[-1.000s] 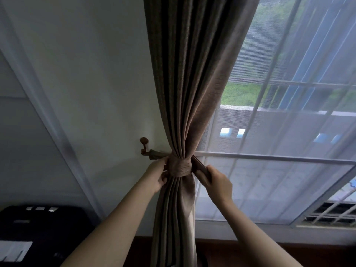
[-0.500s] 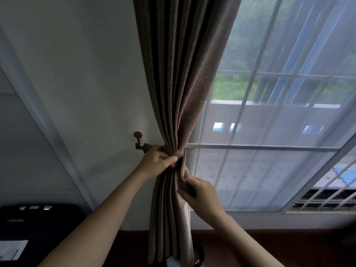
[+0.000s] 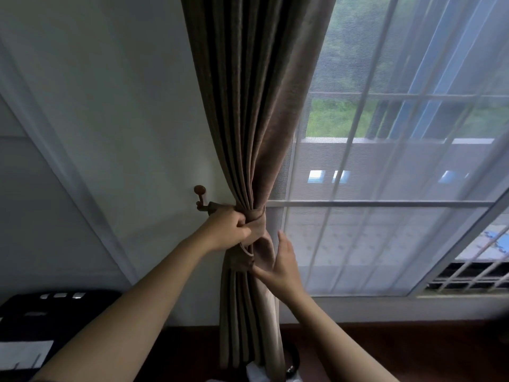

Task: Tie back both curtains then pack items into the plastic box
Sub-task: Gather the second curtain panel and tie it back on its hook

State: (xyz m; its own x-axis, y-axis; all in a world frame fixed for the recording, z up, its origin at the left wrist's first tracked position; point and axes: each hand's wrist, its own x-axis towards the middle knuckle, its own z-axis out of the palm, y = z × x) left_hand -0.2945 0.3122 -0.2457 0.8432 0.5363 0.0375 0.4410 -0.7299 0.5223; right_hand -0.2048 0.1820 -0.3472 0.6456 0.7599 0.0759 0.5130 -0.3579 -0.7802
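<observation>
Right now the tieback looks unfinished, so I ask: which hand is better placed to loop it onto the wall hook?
Left. The left hand grips the tieback right beside the wall hook; the right hand lies open, lower on the curtain.

1 brown curtain (image 3: pixel 256 106); 1 tieback (image 3: pixel 260 219); 1 wall hook (image 3: pixel 200 196); 1 sheer curtain (image 3: pixel 385 230); 1 left hand (image 3: pixel 228 230), 1 right hand (image 3: pixel 282 264) (two in all).

Daylight enters through the window (image 3: pixel 399 161); the brown curtain (image 3: pixel 256 106) is backlit and the left wall (image 3: pixel 110 106) lies in dim shade. Wide-angle distortion bends straight lines near the edges.
</observation>
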